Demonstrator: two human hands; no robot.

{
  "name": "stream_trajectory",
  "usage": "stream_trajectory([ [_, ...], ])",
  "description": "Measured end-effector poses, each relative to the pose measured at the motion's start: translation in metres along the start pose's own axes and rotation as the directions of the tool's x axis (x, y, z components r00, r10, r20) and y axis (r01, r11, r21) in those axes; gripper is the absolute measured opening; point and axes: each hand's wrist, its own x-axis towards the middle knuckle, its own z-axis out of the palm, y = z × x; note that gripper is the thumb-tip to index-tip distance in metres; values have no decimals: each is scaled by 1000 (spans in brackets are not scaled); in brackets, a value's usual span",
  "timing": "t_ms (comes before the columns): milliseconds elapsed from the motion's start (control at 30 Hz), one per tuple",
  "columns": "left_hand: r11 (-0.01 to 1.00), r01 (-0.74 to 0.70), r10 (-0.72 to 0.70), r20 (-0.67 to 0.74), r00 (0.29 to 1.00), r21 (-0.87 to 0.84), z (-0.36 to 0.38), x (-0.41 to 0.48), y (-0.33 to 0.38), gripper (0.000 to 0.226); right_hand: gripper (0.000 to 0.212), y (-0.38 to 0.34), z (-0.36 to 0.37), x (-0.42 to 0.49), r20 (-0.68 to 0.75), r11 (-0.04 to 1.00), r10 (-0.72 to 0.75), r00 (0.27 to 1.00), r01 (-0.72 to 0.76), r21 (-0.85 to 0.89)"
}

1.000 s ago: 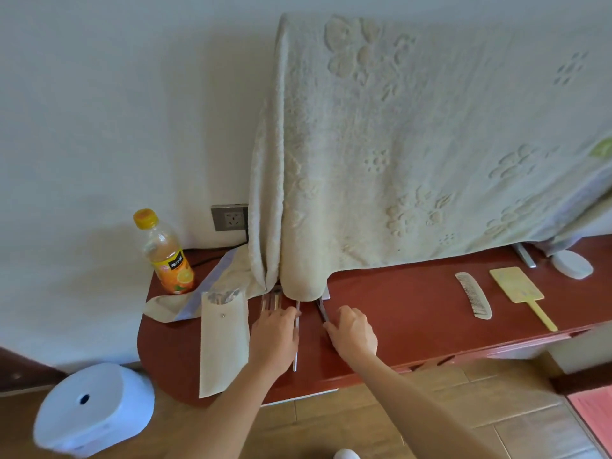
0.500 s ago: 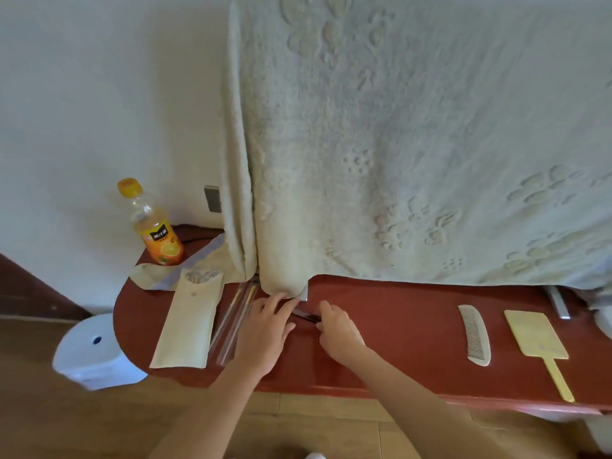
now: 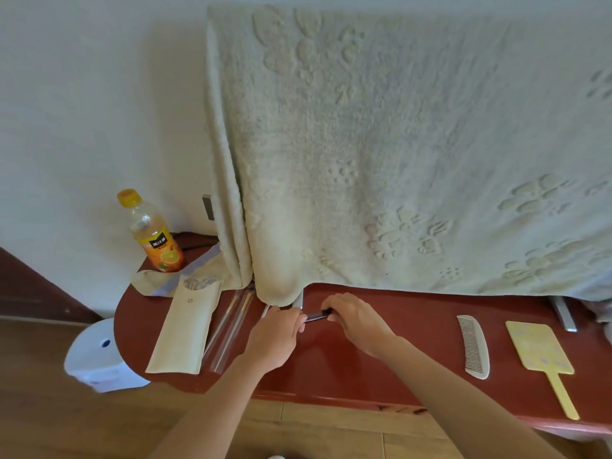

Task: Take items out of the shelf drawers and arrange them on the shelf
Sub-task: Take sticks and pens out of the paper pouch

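Note:
Both hands meet on the red shelf top (image 3: 414,329), just below the hanging cream towel (image 3: 397,160). My left hand (image 3: 276,336) and my right hand (image 3: 356,321) each grip one end of a small dark stick-like item (image 3: 317,315) that lies level between them. Left of my hands lie clear straws (image 3: 231,326) and a beige pouch (image 3: 187,326) with utensils showing at its mouth. Further right a white comb (image 3: 473,346) and a yellow hand mirror (image 3: 539,352) lie flat on the shelf.
An orange juice bottle (image 3: 152,231) stands at the shelf's back left on a folded cloth (image 3: 172,279). A white round device (image 3: 96,356) sits on the wooden floor to the left. A metal bar (image 3: 564,313) lies at the far right under the towel.
My hands have drawn together on the dark item, which now shows between them. The view has shifted slightly right and back.

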Motion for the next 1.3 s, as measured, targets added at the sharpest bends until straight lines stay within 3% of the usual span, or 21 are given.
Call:
stream_trajectory([
  [100,999,15,-12,90,996,-40,-9,4,3,32,18,0,2,-1,-48,996,-67,997,64,-60],
  [200,999,-31,25,189,982,27,-19,5,9,33,18,4,3,-2,-74,989,-111,991,103,-106],
  [333,992,-86,64,226,972,89,-20,9,9,34,23,3,7,-1,-68,992,-87,994,80,-97],
  [467,977,-90,61,154,986,195,-24,-2,-8,22,20,19,4,-7,6,997,69,998,-68,-32],
  [567,976,46,-66,87,994,213,-35,-9,-39,17,20,53,-18,-28,44,955,286,957,-282,-90],
  [633,983,56,-66,49,997,176,-37,-9,-48,21,19,57,-25,-35,43,933,348,937,-341,-111],
  [867,993,-58,75,-168,983,100,-6,-4,-38,15,17,23,9,-22,-75,921,382,921,-386,-42],
  [1033,999,3,4,-239,971,32,3,-4,-38,19,19,3,26,-16,-133,900,431,892,-435,2],
  [1300,975,206,-177,-272,946,83,19,-6,-24,28,23,-13,41,-14,-50,854,521,852,-520,31],
])
